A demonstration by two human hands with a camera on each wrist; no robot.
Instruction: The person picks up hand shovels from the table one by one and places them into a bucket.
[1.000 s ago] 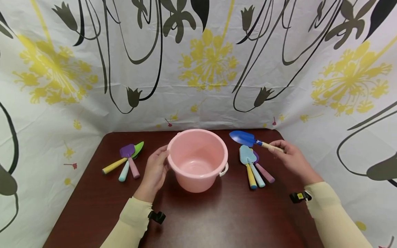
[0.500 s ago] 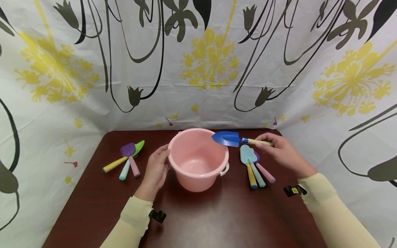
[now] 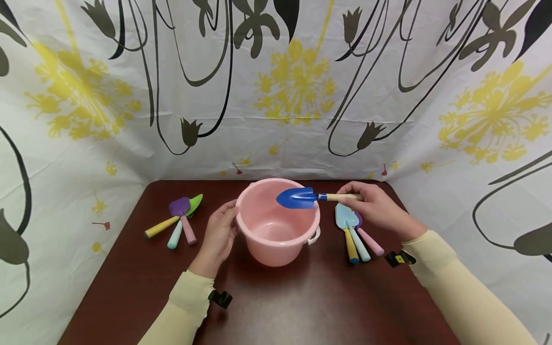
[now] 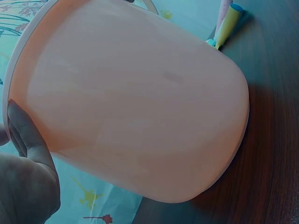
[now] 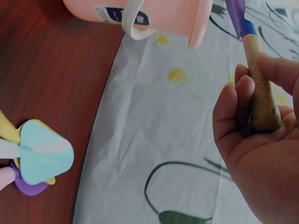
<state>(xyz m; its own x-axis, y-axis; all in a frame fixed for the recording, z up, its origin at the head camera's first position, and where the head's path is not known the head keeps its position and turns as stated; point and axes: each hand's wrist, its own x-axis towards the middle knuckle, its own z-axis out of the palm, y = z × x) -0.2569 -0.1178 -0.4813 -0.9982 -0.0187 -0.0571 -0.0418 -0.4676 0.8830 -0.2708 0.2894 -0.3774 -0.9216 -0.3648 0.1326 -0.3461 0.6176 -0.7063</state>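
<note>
A pink bucket (image 3: 276, 254) stands on the dark table, its white handle (image 3: 314, 236) hanging on the right side. My left hand (image 3: 219, 235) grips the bucket's left rim; in the left wrist view its fingers (image 4: 28, 133) lie against the outer wall under the rim. Held by its wooden handle (image 5: 260, 88), a blue trowel (image 3: 297, 198) is in my right hand (image 3: 374, 206). The trowel's blade lies level over the bucket's opening, pointing left. Below the right hand, a light blue shovel (image 3: 346, 216) lies on top of a small pile.
To the left, a purple shovel (image 3: 179, 206) and a green one (image 3: 196, 203) lie piled with yellow, mint and pink handles. In the right pile are a yellow handle (image 3: 351, 248) and a pink handle (image 3: 372, 242). A flowered curtain (image 3: 241, 110) encloses the table's back and sides.
My right hand has carried the blue trowel leftward, from above the right pile to over the bucket's opening. The left hand and the bucket have stayed in place.
</note>
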